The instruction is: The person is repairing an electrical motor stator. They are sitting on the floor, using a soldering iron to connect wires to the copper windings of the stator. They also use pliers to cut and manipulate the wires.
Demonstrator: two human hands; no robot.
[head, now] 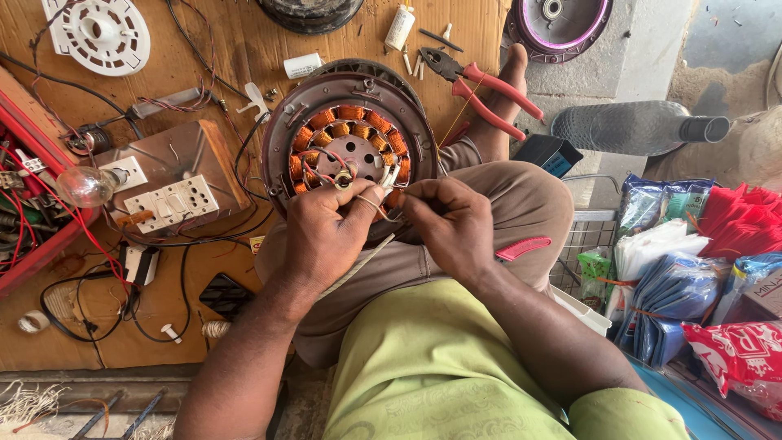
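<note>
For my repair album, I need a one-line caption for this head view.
Both hands, left and right, pinch thin wires at a round motor with copper coils resting on the lap, red pliers nearby.

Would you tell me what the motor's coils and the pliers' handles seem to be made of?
The coils look like enamelled copper wire: glossy orange-brown strands wound in bundles around the motor's ring. The pliers' handles look like smooth red plastic or rubber sleeves over dark metal, judging by the grey jaws; which of the two is unclear.
</note>
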